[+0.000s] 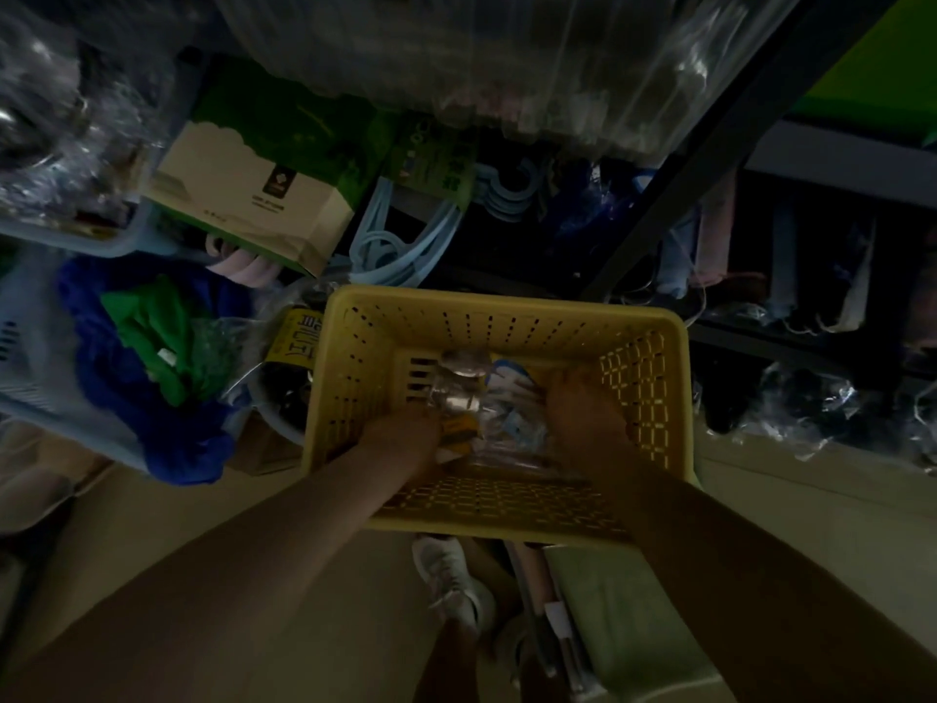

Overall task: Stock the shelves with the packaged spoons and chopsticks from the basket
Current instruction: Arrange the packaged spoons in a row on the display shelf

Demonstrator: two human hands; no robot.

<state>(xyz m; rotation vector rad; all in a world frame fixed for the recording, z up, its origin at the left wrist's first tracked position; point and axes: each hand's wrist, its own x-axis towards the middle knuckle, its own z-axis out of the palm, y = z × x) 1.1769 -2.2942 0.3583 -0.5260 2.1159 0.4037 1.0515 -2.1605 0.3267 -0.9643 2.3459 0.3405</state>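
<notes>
A yellow perforated basket (507,317) sits on the floor in front of me. Clear plastic packets of utensils (464,383) lie in its bottom, some with blue and yellow labels. Both my hands reach down into it. My left hand (400,436) is low at the basket's left side, its fingers buried among the packets. My right hand (583,405) is knuckles-up over the packets on the right. The scene is dim and blurred, so what each hand holds is hidden.
A dark shelf frame (710,159) rises behind the basket, hung with blue hangers (400,241). A cream-and-green box (253,195) and blue and green cloth (147,357) lie at left. Plastic-wrapped goods hang overhead. My white shoe (451,580) and a green stool (623,616) are below.
</notes>
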